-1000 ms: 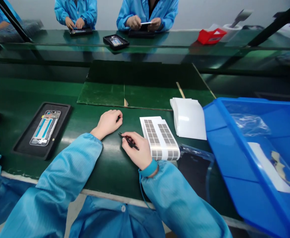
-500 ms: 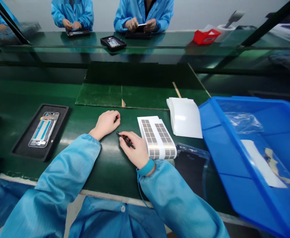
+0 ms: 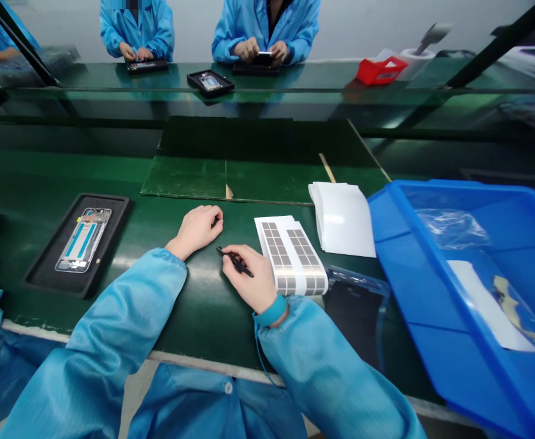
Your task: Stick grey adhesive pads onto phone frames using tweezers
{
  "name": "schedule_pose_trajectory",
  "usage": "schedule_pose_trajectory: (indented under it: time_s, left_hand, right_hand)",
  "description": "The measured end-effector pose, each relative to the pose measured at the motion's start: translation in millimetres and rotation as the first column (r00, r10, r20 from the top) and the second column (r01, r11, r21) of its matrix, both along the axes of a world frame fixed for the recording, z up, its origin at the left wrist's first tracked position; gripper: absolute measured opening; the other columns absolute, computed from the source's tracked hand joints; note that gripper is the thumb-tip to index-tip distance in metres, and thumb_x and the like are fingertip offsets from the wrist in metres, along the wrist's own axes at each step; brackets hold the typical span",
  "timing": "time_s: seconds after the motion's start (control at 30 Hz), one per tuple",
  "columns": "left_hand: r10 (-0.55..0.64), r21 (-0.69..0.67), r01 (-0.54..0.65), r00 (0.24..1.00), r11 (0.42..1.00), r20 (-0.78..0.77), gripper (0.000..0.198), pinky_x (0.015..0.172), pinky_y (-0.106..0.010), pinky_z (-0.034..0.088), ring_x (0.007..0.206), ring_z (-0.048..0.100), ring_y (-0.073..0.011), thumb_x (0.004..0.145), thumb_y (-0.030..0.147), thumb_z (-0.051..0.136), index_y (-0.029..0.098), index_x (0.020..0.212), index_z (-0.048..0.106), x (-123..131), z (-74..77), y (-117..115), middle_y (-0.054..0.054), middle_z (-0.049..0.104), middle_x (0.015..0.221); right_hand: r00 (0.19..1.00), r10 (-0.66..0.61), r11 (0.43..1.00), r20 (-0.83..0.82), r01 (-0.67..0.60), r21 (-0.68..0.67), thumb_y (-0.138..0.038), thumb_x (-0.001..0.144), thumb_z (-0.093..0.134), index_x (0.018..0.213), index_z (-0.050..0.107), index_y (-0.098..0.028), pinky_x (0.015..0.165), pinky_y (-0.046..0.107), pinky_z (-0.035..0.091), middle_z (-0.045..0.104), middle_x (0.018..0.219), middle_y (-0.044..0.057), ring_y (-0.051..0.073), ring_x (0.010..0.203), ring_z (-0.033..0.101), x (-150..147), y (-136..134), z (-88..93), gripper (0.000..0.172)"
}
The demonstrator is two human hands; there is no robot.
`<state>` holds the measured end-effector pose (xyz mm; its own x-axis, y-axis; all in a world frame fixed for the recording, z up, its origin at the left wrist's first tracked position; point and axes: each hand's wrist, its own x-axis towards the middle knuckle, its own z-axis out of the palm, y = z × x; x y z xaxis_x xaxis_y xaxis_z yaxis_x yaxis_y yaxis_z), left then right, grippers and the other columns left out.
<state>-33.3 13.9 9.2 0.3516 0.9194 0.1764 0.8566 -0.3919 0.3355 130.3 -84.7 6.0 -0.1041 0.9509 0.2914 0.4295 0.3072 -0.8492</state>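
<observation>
Slight shift of right hand (image 3: pixel 247 277), black tweezers (image 3: pixel 236 262) in its grip

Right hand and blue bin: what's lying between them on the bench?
In the head view, a sheet of grey-patched labels lies next to the right hand, then a clear plastic bag beside the blue bin.

The left hand (image 3: pixel 197 230) rests curled on a green workbench (image 3: pixel 194 317). The right hand (image 3: pixel 247 277) grips black tweezers (image 3: pixel 236 262), just beside a sheet of grey-patterned labels (image 3: pixel 291 256). Lower left of the frame: a phone frame (image 3: pixel 83 239) in a black tray (image 3: pixel 38 280). Right: white sheets (image 3: pixel 343 219) and a blue plastic bin (image 3: pixel 432 201).
</observation>
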Motion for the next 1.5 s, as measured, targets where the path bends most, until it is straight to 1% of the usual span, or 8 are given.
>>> schedule_pose_trajectory:
  time_s: [0.13,0.33,0.5,0.93,1.07,1.2,1.33,1.5]
  left_hand:
    - [0.003,-0.001,-0.003,1.000,1.000,0.001,0.010,0.071,-0.031,0.041,0.081,0.059,-0.0198,0.089,0.024,0.054,0.023,0.093,0.063,0.1,-1.2,0.5,-0.001,0.065,0.082]
    - [-0.002,-0.009,0.002,1.000,1.000,0.003,0.010,0.072,-0.031,0.042,0.079,0.058,-0.0193,0.089,0.023,0.054,0.023,0.093,0.064,0.1,0.0,0.0,-0.001,0.065,0.081]
    - [-0.003,-0.005,0.003,1.000,1.000,0.005,0.010,0.071,-0.031,0.041,0.080,0.058,-0.0196,0.090,0.024,0.054,0.023,0.093,0.063,-0.2,-0.2,0.3,-0.001,0.064,0.080]
    - [-0.009,0.002,0.009,1.000,1.000,0.010,0.008,0.070,-0.031,0.041,0.080,0.059,-0.0193,0.089,0.023,0.055,0.023,0.090,0.062,0.1,-0.9,0.0,-0.001,0.065,0.080]
    - [-0.009,0.005,0.009,1.000,1.000,0.008,0.007,0.069,-0.031,0.041,0.079,0.059,-0.0190,0.089,0.023,0.055,0.023,0.089,0.062,-0.1,-1.2,0.0,-0.001,0.064,0.079]
    - [-0.004,0.007,0.004,1.000,1.000,0.009,0.008,0.069,-0.031,0.040,0.079,0.058,-0.0191,0.089,0.023,0.054,0.023,0.090,0.062,-0.3,-1.0,-0.1,-0.001,0.064,0.080]
    - [-0.002,0.000,0.002,1.000,1.000,0.007,0.008,0.069,-0.030,0.041,0.078,0.058,-0.0191,0.088,0.022,0.055,0.023,0.089,0.063,0.0,-0.8,-0.1,-0.001,0.064,0.079]
    - [-0.002,-0.002,0.002,1.000,1.000,0.008,0.009,0.070,-0.030,0.041,0.080,0.059,-0.0194,0.089,0.023,0.054,0.023,0.090,0.063,0.0,-0.8,0.2,-0.001,0.064,0.080]
  right_hand:
    - [0.999,-0.032,0.999,-0.003,0.032,-0.004,-0.018,0.083,0.059,0.093,0.071,-0.021,0.063,0.028,0.051,0.068,0.079,0.002,0.015,0.064,0.062,0.2,0.2,-1.4,0.015]
    - [0.999,-0.031,0.999,-0.012,0.031,-0.011,-0.018,0.083,0.059,0.092,0.070,-0.020,0.065,0.028,0.051,0.067,0.078,0.002,0.015,0.064,0.062,0.1,0.4,-1.5,0.015]
    - [0.997,-0.068,0.998,-0.023,0.067,-0.014,-0.017,0.082,0.059,0.090,0.069,-0.020,0.066,0.029,0.052,0.067,0.077,0.001,0.016,0.065,0.064,0.2,-0.3,-2.1,0.014]
    - [0.997,-0.072,0.997,-0.021,0.071,-0.027,-0.017,0.083,0.059,0.091,0.068,-0.021,0.066,0.029,0.053,0.067,0.077,0.001,0.017,0.066,0.065,1.4,-0.6,-4.4,0.013]
    - [0.999,-0.029,0.999,-0.027,0.029,-0.023,-0.019,0.086,0.059,0.093,0.069,-0.021,0.067,0.029,0.053,0.071,0.080,0.002,0.017,0.069,0.067,0.5,-0.5,-2.3,0.012]
    - [1.000,0.029,1.000,0.010,-0.029,-0.008,-0.022,0.089,0.060,0.099,0.071,-0.022,0.069,0.030,0.054,0.073,0.088,0.004,0.018,0.074,0.067,0.2,-0.3,-0.7,0.014]
    - [0.999,0.032,0.999,0.033,-0.033,0.005,-0.020,0.088,0.060,0.098,0.071,-0.022,0.072,0.030,0.055,0.072,0.085,0.003,0.018,0.074,0.067,-0.2,-0.3,0.3,0.015]
    - [1.000,0.012,1.000,-0.003,-0.012,0.012,-0.016,0.084,0.059,0.096,0.070,-0.022,0.063,0.027,0.053,0.068,0.082,0.002,0.015,0.065,0.062,-1.1,-1.5,0.5,0.016]
